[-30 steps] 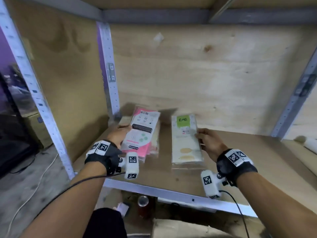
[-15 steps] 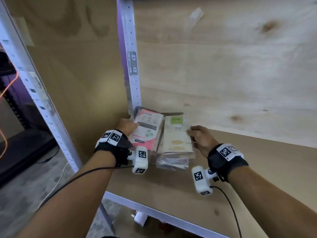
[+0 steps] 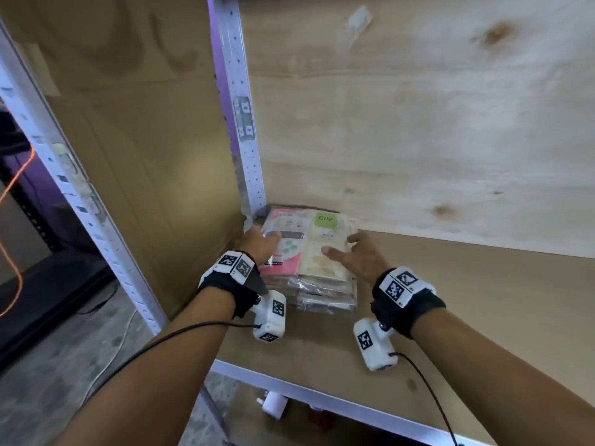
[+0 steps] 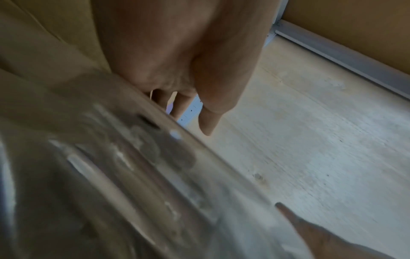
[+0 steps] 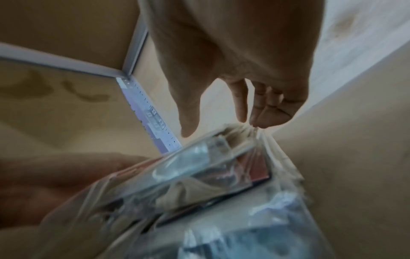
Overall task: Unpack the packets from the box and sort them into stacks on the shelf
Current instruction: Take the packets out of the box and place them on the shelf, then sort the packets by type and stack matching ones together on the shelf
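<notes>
Two stacks of plastic-wrapped packets stand side by side in the back left corner of the wooden shelf [image 3: 450,300]. The pink stack [image 3: 283,262] is on the left and the cream stack [image 3: 325,268], with a green label on top, is on the right. My left hand [image 3: 262,241] lies with straight fingers against the pink stack's left side. In the left wrist view the left hand [image 4: 199,113] points along a blurred packet [image 4: 111,175]. My right hand [image 3: 349,249] hovers with spread fingers at the cream stack's right edge. In the right wrist view its fingertips [image 5: 255,122] touch the stack's [image 5: 199,184] far corner.
A perforated metal post [image 3: 238,123] rises in the corner just behind the stacks, between the side panel [image 3: 145,156] and the plywood back wall [image 3: 418,123]. The shelf's metal front rail [image 3: 322,403] runs below my wrists. An orange cable [image 3: 13,188] hangs at far left.
Both stacks have slid back and left into the shelf corner and now touch each other. My right hand has gone from pinching the cream packet to spread fingers.
</notes>
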